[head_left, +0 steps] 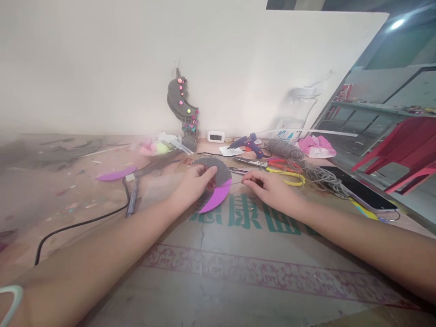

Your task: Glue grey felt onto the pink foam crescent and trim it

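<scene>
My left hand point(195, 184) grips a purple crescent-shaped piece point(218, 194), partly wrapped in grey yarn point(218, 167), with the thumb pressed on the wrapped part. My right hand point(270, 187) lies just to its right on the cardboard, fingers pinched on a thin strand of the grey yarn that runs toward the piece. Both hands rest over a flattened cardboard sheet point(238, 263) printed with green characters.
A glue gun point(248, 143), red and yellow scissors point(284, 169), a heap of grey yarn point(299, 161) and a phone point(361, 190) lie to the right. A finished grey crescent decoration point(182, 106) leans on the wall. Another purple crescent point(116, 173), a black cable point(81, 222), a small clock point(215, 136) and a red chair point(405, 150) are around.
</scene>
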A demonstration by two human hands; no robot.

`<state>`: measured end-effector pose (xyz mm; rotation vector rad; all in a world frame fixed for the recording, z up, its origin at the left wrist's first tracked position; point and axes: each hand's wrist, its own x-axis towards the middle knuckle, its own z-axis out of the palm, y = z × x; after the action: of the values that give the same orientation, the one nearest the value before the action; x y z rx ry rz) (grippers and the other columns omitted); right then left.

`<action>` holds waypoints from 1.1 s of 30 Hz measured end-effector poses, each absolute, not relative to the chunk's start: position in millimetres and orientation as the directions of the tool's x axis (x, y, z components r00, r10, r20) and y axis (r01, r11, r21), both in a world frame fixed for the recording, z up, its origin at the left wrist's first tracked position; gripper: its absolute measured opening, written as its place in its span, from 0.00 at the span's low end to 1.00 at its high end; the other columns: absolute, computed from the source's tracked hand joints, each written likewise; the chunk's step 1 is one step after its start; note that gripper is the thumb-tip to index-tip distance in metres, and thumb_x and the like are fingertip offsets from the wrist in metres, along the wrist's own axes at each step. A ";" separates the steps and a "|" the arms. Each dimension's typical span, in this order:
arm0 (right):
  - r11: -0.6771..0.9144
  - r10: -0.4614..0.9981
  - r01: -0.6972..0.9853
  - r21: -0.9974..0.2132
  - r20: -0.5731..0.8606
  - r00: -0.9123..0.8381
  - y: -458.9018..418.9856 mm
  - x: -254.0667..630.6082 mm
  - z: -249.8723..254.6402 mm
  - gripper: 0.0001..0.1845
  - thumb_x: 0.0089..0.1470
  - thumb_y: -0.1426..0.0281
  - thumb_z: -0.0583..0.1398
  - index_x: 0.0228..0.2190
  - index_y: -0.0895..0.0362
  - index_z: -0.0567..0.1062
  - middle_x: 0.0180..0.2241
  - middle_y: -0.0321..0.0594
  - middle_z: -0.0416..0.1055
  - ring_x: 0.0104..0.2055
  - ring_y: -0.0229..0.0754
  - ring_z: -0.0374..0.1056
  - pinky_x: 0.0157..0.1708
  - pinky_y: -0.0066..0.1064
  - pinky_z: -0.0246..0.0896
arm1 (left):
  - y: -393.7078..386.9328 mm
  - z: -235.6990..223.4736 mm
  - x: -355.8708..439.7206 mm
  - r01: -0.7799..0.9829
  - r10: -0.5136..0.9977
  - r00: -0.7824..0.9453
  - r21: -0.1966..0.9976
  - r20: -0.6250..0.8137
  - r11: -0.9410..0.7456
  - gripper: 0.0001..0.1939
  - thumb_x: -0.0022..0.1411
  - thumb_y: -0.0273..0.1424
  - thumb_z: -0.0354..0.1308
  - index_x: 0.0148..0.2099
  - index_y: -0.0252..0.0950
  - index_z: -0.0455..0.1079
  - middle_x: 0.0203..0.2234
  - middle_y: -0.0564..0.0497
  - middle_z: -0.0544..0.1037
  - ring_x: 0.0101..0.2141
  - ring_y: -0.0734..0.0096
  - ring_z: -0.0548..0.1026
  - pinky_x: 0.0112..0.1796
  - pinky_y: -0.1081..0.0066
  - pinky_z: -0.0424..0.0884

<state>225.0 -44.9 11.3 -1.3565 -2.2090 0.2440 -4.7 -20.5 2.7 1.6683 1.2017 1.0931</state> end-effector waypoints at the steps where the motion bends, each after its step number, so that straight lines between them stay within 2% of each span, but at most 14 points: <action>1: 0.498 0.855 0.759 -0.420 0.384 -0.349 -44.6 225.2 11.8 0.10 0.59 0.66 0.54 0.35 0.56 0.74 0.32 0.39 0.73 0.33 0.41 0.66 0.34 0.32 0.59 | -20.9 3.2 -4.7 0.292 0.965 0.177 0.925 0.196 -0.242 0.21 0.59 0.48 0.52 0.25 0.36 0.65 0.20 0.52 0.74 0.24 0.72 0.71 0.31 0.71 0.64; 3: 0.546 0.813 0.717 -0.433 0.480 -0.330 -47.1 223.6 14.4 0.11 0.57 0.67 0.56 0.41 0.55 0.73 0.42 0.42 0.73 0.44 0.45 0.66 0.44 0.37 0.60 | -21.2 4.0 -4.8 0.305 0.961 0.176 0.916 0.213 -0.259 0.21 0.60 0.48 0.52 0.25 0.36 0.66 0.20 0.52 0.74 0.24 0.72 0.71 0.31 0.71 0.64; 4: 0.552 0.806 0.699 -0.454 0.505 -0.308 -49.6 221.8 16.2 0.13 0.56 0.67 0.58 0.44 0.55 0.72 0.45 0.43 0.72 0.46 0.45 0.65 0.46 0.38 0.60 | -21.3 4.1 -4.7 0.307 0.958 0.178 0.912 0.224 -0.270 0.21 0.60 0.48 0.52 0.25 0.36 0.66 0.20 0.52 0.74 0.24 0.71 0.71 0.31 0.71 0.65; 6: 0.503 0.850 0.662 -0.556 0.457 -0.262 -56.4 216.6 19.7 0.19 0.55 0.66 0.58 0.49 0.54 0.69 0.47 0.44 0.71 0.41 0.44 0.67 0.41 0.38 0.63 | -21.2 3.8 -4.6 0.309 0.953 0.185 0.907 0.239 -0.287 0.21 0.60 0.48 0.51 0.26 0.36 0.66 0.20 0.51 0.74 0.25 0.71 0.72 0.31 0.70 0.65; 9: 0.380 0.924 0.541 -0.750 0.287 -0.251 -65.8 208.0 21.1 0.27 0.54 0.65 0.59 0.55 0.53 0.63 0.51 0.45 0.69 0.27 0.35 0.63 0.29 0.33 0.65 | -21.6 3.2 -4.0 0.303 0.948 0.189 0.903 0.258 -0.306 0.21 0.60 0.48 0.51 0.26 0.36 0.66 0.21 0.52 0.74 0.25 0.70 0.72 0.32 0.70 0.65; 11: 0.342 0.930 0.453 -0.823 0.227 -0.291 -68.9 203.9 19.1 0.30 0.54 0.65 0.59 0.57 0.51 0.59 0.55 0.46 0.65 0.24 0.32 0.60 0.25 0.31 0.63 | -22.5 3.6 -3.7 0.301 0.943 0.197 0.899 0.268 -0.319 0.21 0.60 0.48 0.51 0.26 0.36 0.66 0.21 0.52 0.74 0.25 0.70 0.72 0.32 0.70 0.65; 13: 0.328 0.924 0.402 -0.855 0.201 -0.325 -69.5 202.2 16.8 0.31 0.54 0.66 0.59 0.58 0.51 0.57 0.53 0.46 0.67 0.24 0.32 0.61 0.24 0.30 0.62 | -23.6 4.5 -3.4 0.302 0.939 0.207 0.895 0.274 -0.327 0.21 0.61 0.48 0.51 0.26 0.36 0.67 0.21 0.52 0.74 0.26 0.70 0.72 0.32 0.70 0.65; 16: 0.342 0.918 0.396 -0.852 0.213 -0.334 -67.1 204.2 17.5 0.25 0.57 0.64 0.56 0.56 0.53 0.60 0.46 0.45 0.72 0.28 0.35 0.64 0.24 0.28 0.60 | -24.9 6.2 -3.4 0.320 0.941 0.196 0.889 0.276 -0.328 0.21 0.60 0.48 0.51 0.26 0.36 0.67 0.21 0.51 0.74 0.26 0.69 0.72 0.32 0.70 0.65; 21: 0.394 0.919 0.446 -0.803 0.334 -0.209 -57.7 214.1 27.3 0.16 0.62 0.62 0.49 0.44 0.57 0.69 0.40 0.42 0.72 0.22 0.32 0.58 0.24 0.28 0.58 | -24.0 5.7 -3.1 0.323 0.944 0.182 0.891 0.274 -0.321 0.21 0.60 0.48 0.51 0.26 0.37 0.66 0.20 0.52 0.74 0.26 0.69 0.73 0.32 0.70 0.65; 24: 0.374 0.925 0.483 -0.792 0.354 -0.136 -55.2 215.0 30.3 0.13 0.60 0.64 0.51 0.39 0.57 0.71 0.36 0.40 0.72 0.22 0.32 0.58 0.24 0.28 0.57 | -23.2 5.2 -2.5 0.307 0.951 0.173 0.903 0.257 -0.300 0.21 0.60 0.48 0.51 0.26 0.37 0.65 0.20 0.52 0.74 0.25 0.69 0.73 0.31 0.70 0.65; 27: 0.336 0.941 0.578 -0.744 0.234 -0.245 -60.0 209.7 27.6 0.12 0.56 0.64 0.56 0.40 0.56 0.73 0.33 0.38 0.72 0.22 0.32 0.58 0.23 0.27 0.55 | -23.9 6.9 -2.3 0.307 0.952 0.166 0.904 0.256 -0.296 0.20 0.60 0.47 0.51 0.25 0.37 0.64 0.20 0.52 0.74 0.26 0.70 0.72 0.31 0.71 0.65; 29: 0.366 0.918 0.599 -0.712 0.169 -0.359 -65.2 205.2 23.7 0.13 0.55 0.64 0.58 0.42 0.55 0.73 0.36 0.37 0.73 0.23 0.32 0.59 0.24 0.28 0.55 | -24.6 8.3 -2.7 0.304 0.953 0.159 0.905 0.260 -0.297 0.19 0.61 0.46 0.52 0.26 0.37 0.64 0.21 0.53 0.74 0.26 0.70 0.72 0.32 0.71 0.65; 31: 0.402 0.879 0.543 -0.737 0.146 -0.453 -69.7 202.1 19.8 0.14 0.54 0.65 0.59 0.43 0.54 0.71 0.41 0.38 0.73 0.27 0.33 0.62 0.27 0.28 0.58 | -24.8 9.1 -3.1 0.293 0.952 0.148 0.907 0.269 -0.302 0.19 0.61 0.46 0.52 0.26 0.37 0.64 0.21 0.54 0.73 0.26 0.71 0.71 0.32 0.71 0.64; 33: 0.404 0.850 0.466 -0.787 0.135 -0.510 -72.3 200.8 17.3 0.14 0.54 0.66 0.60 0.43 0.54 0.69 0.38 0.38 0.72 0.31 0.35 0.66 0.31 0.28 0.60 | -24.2 8.9 -3.4 0.282 0.951 0.146 0.910 0.273 -0.305 0.19 0.61 0.46 0.52 0.26 0.37 0.63 0.21 0.54 0.72 0.25 0.72 0.70 0.32 0.71 0.64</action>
<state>200.8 -72.3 17.3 -1.1174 -2.1370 0.9555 -3.4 -24.2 8.9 1.7087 1.1947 1.1837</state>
